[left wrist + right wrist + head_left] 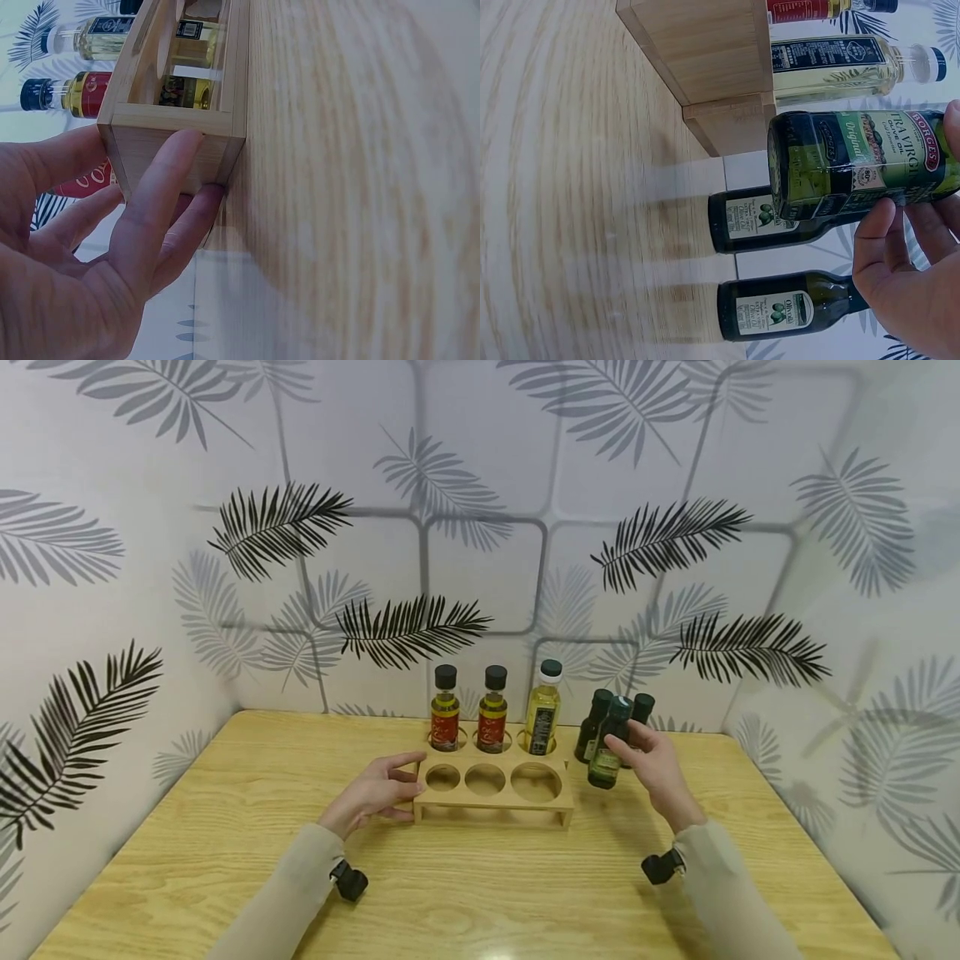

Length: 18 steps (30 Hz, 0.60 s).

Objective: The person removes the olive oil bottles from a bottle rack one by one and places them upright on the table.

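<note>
A two-level wooden bottle rack (491, 783) stands on the table. My left hand (381, 791) touches its left end, fingers fairly straight; in the left wrist view the fingertips rest against the end panel (180, 154). With my right hand (660, 768) I grip a dark green olive oil bottle (862, 161) off the table, slightly tilted, right of the rack. Its label reads Borges. Two red-label oil bottles (445, 727) and a clear bottle of pale yellow oil (542, 718) stand in the rack's back holes. The three front holes hold nothing.
Two more dark olive oil bottles (776, 307) stand on the table behind the held one, right of the rack. The wooden table (480, 885) meets a leaf-patterned wall (480, 568) just behind the bottles. Each wrist wears a small black camera (349, 882).
</note>
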Each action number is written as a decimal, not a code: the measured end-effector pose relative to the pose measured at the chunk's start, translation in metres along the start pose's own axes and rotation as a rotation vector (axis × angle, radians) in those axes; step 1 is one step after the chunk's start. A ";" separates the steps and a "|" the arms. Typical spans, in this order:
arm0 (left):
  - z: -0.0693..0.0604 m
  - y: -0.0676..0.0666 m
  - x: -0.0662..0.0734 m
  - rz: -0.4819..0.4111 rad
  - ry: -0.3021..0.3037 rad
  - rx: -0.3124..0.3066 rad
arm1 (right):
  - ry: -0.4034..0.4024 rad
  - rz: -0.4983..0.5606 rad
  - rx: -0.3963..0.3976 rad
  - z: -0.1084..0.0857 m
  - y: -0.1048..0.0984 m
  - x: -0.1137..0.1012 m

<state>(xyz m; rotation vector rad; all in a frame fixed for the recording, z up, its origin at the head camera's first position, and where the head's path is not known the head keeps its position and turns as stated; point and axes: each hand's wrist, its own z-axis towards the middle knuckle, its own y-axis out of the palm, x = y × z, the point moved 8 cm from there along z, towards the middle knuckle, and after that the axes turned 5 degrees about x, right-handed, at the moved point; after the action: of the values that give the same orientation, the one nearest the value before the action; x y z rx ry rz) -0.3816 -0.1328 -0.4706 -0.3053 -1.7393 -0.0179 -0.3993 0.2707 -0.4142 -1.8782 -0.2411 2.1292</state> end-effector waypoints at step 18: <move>-0.001 0.000 0.000 0.007 -0.003 0.000 | -0.027 -0.070 0.043 0.000 -0.007 0.006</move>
<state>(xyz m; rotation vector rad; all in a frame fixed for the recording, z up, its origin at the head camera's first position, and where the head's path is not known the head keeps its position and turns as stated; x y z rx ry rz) -0.3807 -0.1326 -0.4708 -0.3109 -1.7408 -0.0122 -0.3989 0.2789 -0.4176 -1.7921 -0.2616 2.0972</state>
